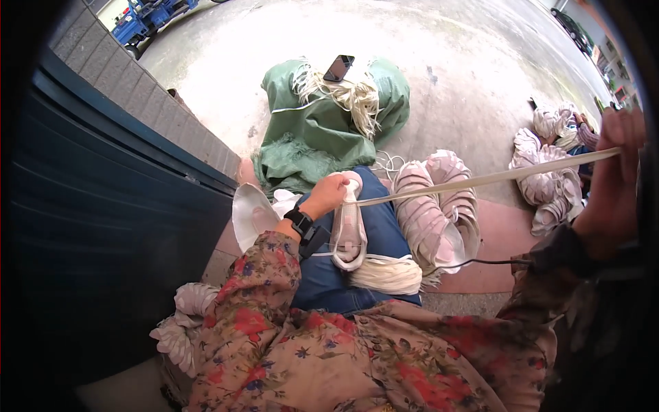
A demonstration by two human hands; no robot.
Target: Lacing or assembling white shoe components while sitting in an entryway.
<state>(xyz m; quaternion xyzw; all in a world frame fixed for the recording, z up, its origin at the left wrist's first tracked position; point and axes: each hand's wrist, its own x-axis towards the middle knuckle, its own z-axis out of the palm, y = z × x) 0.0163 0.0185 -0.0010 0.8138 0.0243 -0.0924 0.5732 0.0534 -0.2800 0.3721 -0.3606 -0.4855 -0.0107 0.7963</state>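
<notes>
A pale pink and white shoe upper (349, 233) lies lengthwise across my lap on blue jeans (376, 230). My left hand (328, 195) is closed on its far end, fingers pinched at the lace holes. From there a flat cream shoelace (473, 180) runs taut to the right. My right hand (621, 134), raised at the far right edge, grips the lace's other end; its fingers are partly dark and blurred. A bundle of cream shoelaces (386, 275) rests on my lap, just below the upper.
Nested stacks of shoe uppers (439, 206) stand right of my knees. Ahead, a green sack (316, 137) bears more laces and a phone (339, 68). A dark blue door (117, 226) borders the left. Farther right, another person's hand (583, 127) shows near more uppers (546, 178).
</notes>
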